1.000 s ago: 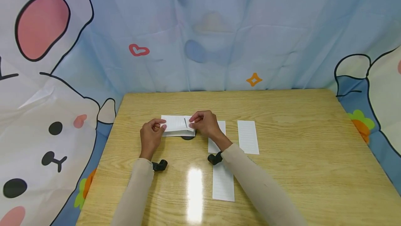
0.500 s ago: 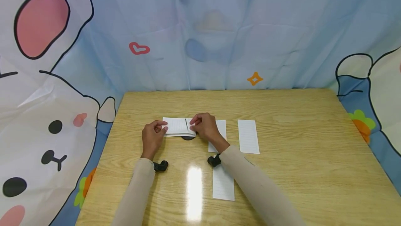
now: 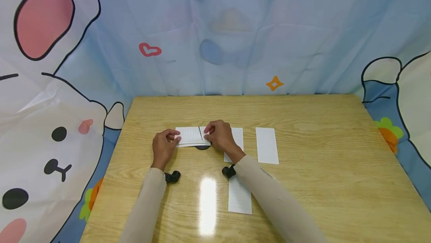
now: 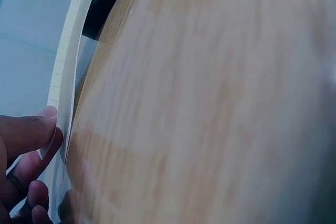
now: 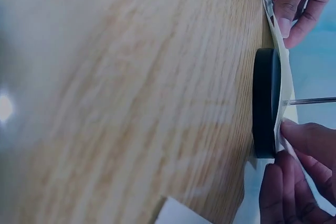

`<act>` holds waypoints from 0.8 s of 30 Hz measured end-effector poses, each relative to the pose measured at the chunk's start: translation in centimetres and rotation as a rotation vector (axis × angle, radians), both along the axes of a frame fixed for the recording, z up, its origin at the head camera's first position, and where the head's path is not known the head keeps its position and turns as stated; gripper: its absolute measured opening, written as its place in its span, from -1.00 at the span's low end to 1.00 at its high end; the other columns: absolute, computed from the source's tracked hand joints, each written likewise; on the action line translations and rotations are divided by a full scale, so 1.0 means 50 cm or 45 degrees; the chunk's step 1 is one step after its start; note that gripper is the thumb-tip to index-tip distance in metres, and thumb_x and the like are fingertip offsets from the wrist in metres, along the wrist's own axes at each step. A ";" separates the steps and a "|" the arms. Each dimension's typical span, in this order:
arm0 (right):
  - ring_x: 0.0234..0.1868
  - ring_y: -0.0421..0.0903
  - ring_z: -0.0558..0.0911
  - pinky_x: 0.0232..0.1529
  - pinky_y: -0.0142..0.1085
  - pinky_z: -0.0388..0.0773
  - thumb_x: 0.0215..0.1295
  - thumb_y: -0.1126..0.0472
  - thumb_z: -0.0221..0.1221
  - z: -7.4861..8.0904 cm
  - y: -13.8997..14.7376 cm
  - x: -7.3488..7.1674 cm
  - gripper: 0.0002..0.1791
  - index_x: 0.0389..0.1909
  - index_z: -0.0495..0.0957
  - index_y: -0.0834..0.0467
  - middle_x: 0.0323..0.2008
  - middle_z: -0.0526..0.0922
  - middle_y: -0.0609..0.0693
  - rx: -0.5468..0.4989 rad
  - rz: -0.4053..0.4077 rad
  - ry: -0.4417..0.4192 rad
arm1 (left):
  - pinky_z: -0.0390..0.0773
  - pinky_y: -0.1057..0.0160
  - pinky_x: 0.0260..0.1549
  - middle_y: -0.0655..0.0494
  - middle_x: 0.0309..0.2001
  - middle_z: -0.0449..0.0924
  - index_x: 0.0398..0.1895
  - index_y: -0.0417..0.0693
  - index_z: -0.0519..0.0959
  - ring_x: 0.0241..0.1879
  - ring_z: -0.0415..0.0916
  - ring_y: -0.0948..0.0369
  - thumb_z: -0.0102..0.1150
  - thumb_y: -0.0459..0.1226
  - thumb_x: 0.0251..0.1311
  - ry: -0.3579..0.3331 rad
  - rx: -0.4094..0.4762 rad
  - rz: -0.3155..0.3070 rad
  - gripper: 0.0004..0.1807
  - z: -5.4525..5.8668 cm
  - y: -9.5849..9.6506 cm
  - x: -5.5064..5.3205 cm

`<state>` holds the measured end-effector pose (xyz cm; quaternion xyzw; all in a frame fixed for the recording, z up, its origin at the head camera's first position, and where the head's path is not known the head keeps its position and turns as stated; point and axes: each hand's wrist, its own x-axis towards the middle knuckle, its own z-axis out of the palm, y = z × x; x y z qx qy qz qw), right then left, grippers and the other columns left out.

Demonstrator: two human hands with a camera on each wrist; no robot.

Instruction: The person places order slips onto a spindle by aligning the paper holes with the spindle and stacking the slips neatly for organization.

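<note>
My left hand [image 3: 164, 148] pinches the left end of a white lined paper slip [image 3: 188, 134]. The slip's right end is pinched between thumb and fingers of my right hand [image 3: 220, 137]. Through the slip, near that right end, stands the thin metal rod of a paper spike [image 5: 315, 100]. Its round black base [image 5: 264, 103] lies on the table below the paper and peeks out at the front in the head view. Another white sheet edge [image 3: 183, 145] shows just beneath the slip. In the left wrist view, the slip [image 4: 65, 72] bows slightly between the hands.
Three more lined slips lie on the wooden table [image 3: 320, 153]: one partly under the right wrist [image 3: 238, 136], one farther right [image 3: 267, 145], one nearer the front [image 3: 240, 198], partly under the right sleeve. A printed cloth [image 3: 235, 48] hangs behind the table.
Both hands have lowered the slip along the spike, and the gap to the sheet beneath has narrowed. In the last half second the hands have barely moved.
</note>
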<state>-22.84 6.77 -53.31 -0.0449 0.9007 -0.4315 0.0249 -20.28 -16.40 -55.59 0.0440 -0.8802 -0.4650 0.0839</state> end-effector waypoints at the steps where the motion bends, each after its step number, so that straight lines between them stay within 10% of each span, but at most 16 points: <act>1: -0.38 -0.12 0.62 -0.27 -0.28 0.53 0.13 0.29 0.56 0.001 0.001 0.000 -0.85 -0.41 0.75 0.06 -0.44 0.69 -0.04 0.015 -0.003 0.003 | 0.48 0.18 -0.24 -0.06 -0.32 0.72 -0.18 -0.09 0.82 -0.30 0.57 0.07 0.51 -0.33 0.24 -0.002 -0.011 -0.005 -0.89 0.001 0.000 0.000; 15: -0.38 -0.11 0.66 -0.22 -0.20 0.58 0.14 0.17 0.58 -0.010 0.012 0.006 -0.83 -0.44 0.74 0.05 -0.47 0.74 -0.05 0.040 -0.037 -0.015 | 0.44 0.00 -0.03 -0.12 -0.16 0.71 -0.14 -0.14 0.80 -0.04 0.51 -0.05 0.51 -0.28 0.23 -0.017 -0.212 0.009 -0.82 0.002 0.008 0.004; 24: -0.40 -0.15 0.69 -0.25 -0.23 0.61 0.18 0.15 0.56 -0.001 0.025 0.022 -0.87 -0.38 0.78 0.06 -0.46 0.77 -0.06 -0.066 -0.078 0.058 | 0.45 -0.02 -0.06 -0.10 -0.24 0.74 -0.10 -0.13 0.80 -0.10 0.52 -0.07 0.46 -0.28 0.24 0.099 -0.147 0.075 -0.80 0.006 0.008 0.020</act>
